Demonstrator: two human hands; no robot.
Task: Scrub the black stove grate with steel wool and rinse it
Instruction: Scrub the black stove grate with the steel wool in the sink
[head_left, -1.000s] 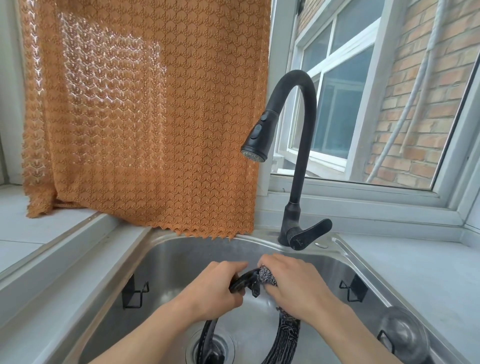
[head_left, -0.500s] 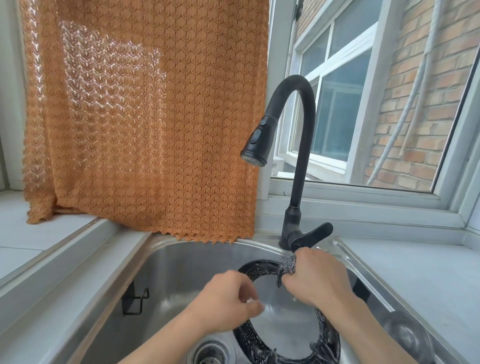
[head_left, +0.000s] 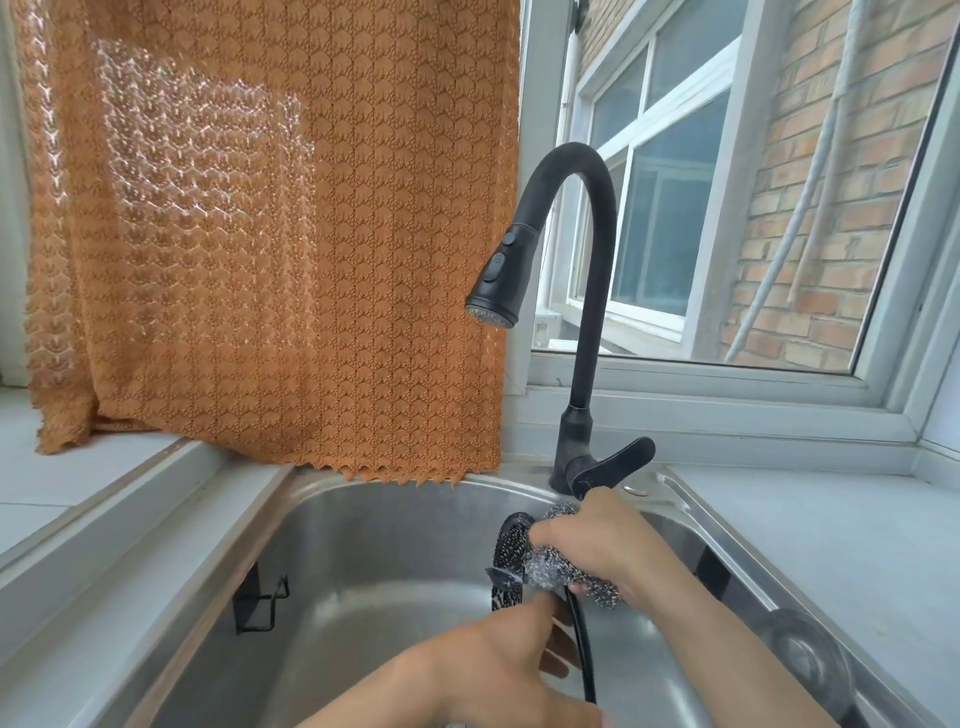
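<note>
Bright, even daylight is coming in through the window (head_left: 675, 218) at upper right and filling the whole frame. It is shining through the orange curtain (head_left: 260, 234), leaving a paler, glowing patch on the upper left of the weave. The steel sink (head_left: 363, 545) is giving off soft sheen rather than hard glare, and shadows are staying faint. The wide lens is bowing the window frame and counter edges near the borders. The steel wool (head_left: 571, 566) is looking slightly smeared, possibly from motion.
</note>
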